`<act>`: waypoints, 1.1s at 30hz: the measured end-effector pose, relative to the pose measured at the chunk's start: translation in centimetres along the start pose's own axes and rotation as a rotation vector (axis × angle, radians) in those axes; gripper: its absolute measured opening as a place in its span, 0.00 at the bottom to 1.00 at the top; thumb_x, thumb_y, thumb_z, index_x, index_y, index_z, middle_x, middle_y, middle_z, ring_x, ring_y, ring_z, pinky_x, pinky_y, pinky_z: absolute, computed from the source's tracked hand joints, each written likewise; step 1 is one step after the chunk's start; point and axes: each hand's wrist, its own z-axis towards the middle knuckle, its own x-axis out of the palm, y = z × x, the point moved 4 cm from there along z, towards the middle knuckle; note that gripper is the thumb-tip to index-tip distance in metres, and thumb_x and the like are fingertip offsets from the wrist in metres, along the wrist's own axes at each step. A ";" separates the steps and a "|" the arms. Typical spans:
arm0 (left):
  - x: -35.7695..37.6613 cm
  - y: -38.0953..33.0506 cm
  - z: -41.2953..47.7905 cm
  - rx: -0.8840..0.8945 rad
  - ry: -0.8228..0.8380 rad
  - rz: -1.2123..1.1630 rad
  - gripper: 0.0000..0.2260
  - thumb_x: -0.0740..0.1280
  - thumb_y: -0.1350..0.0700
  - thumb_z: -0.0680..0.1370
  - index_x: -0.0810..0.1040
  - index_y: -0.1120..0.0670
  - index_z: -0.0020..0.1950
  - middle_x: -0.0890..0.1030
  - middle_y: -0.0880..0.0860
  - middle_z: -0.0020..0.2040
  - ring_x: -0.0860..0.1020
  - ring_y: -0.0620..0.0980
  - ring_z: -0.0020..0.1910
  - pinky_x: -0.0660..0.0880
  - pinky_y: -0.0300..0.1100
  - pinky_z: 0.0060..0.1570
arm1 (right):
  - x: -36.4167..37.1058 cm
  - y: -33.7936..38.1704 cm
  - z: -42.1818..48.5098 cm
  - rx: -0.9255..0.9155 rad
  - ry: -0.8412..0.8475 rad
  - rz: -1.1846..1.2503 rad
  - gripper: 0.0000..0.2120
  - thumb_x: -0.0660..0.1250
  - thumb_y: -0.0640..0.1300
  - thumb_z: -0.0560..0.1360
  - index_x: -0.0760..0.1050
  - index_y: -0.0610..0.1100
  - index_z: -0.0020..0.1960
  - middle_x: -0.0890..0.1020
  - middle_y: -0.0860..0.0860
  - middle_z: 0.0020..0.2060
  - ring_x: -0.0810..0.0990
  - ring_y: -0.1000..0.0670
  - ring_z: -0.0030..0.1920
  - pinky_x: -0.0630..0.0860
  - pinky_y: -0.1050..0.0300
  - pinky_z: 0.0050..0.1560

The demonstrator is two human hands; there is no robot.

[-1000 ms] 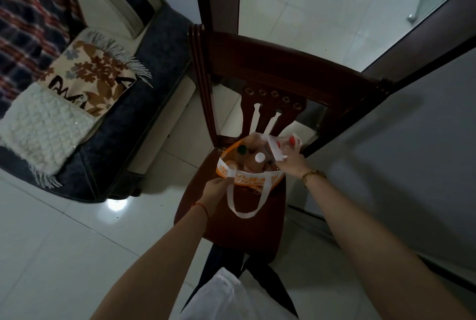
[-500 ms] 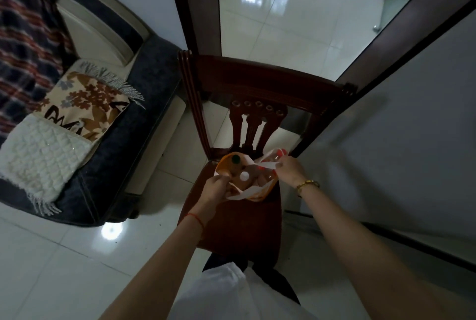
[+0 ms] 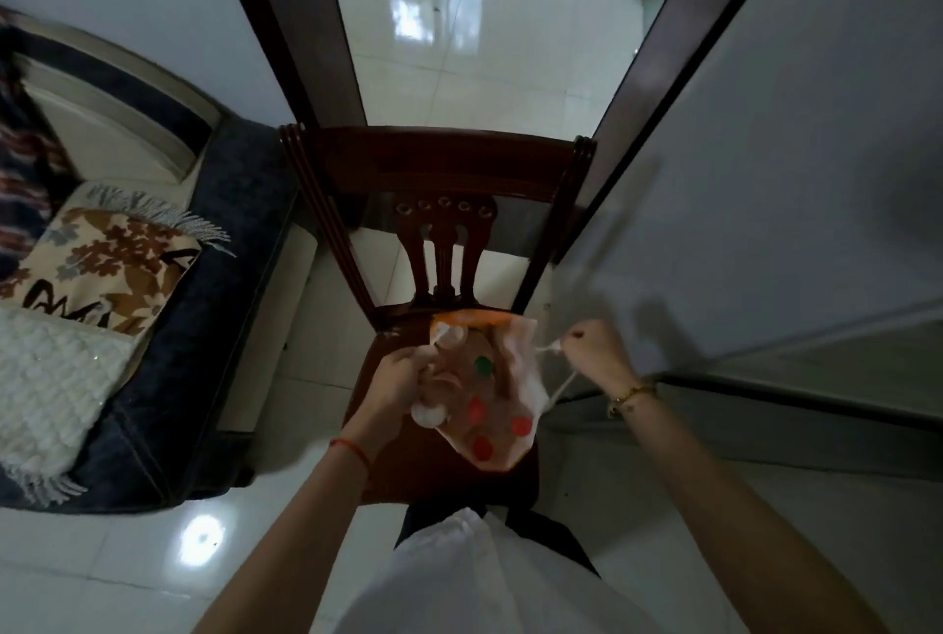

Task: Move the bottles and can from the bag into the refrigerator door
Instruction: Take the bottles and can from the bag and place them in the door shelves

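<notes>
The bag (image 3: 518,358) sat on the chair (image 3: 439,164) seat, smeared by motion blur. The left hand (image 3: 393,383) gripped its left rim with curled fingers. The right hand (image 3: 594,347) pinched the white handle (image 3: 561,386). Inside, only a green cap (image 3: 482,366), red caps (image 3: 521,426) and a white cap (image 3: 427,414) showed. The bottle bodies were hidden, and the can could not be told apart.

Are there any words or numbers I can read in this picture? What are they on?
No text here can be read.
The bag: any print on its orange rim is too blurred to read.
The cushion: black marks that may be letters, unreadable.
The bottle caps: no writing shows.
</notes>
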 end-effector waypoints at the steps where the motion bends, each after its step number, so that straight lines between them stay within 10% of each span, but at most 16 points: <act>1: 0.1 -0.4 -0.3 0.016 0.019 0.018 0.10 0.66 0.60 0.75 0.74 0.54 0.34 0.67 0.46 0.24 0.65 0.43 0.22 0.64 0.37 0.24 | -0.2 -0.9 -0.9 0.011 -0.005 0.019 0.08 0.62 0.34 0.74 0.79 0.32 0.41 0.72 0.45 0.29 0.69 0.50 0.29 0.64 0.66 0.25; 8: 4.9 -2.7 -4.5 -0.016 0.090 0.173 0.03 0.62 0.65 0.75 0.72 0.58 0.43 0.64 0.48 0.23 0.61 0.43 0.17 0.58 0.31 0.18 | -0.9 -6.9 -5.7 0.085 -0.057 0.025 0.10 0.63 0.36 0.74 0.79 0.29 0.42 0.76 0.42 0.31 0.74 0.47 0.33 0.70 0.57 0.35; 20: 14.3 -1.9 -12.8 -0.097 0.225 0.144 0.18 0.53 0.67 0.78 0.60 0.54 0.29 0.59 0.47 0.19 0.56 0.41 0.13 0.53 0.29 0.15 | -3.5 -15.5 -13.0 0.167 -0.169 0.006 0.17 0.62 0.41 0.78 0.73 0.41 0.31 0.78 0.43 0.33 0.76 0.47 0.36 0.69 0.59 0.39; 33: 24.0 1.6 -22.7 -0.077 0.384 0.173 0.20 0.52 0.66 0.80 0.67 0.55 0.28 0.60 0.45 0.18 0.56 0.39 0.14 0.51 0.30 0.17 | -5.1 -27.7 -21.3 0.233 -0.175 0.219 0.18 0.61 0.43 0.77 0.71 0.40 0.29 0.75 0.47 0.26 0.72 0.54 0.26 0.65 0.72 0.22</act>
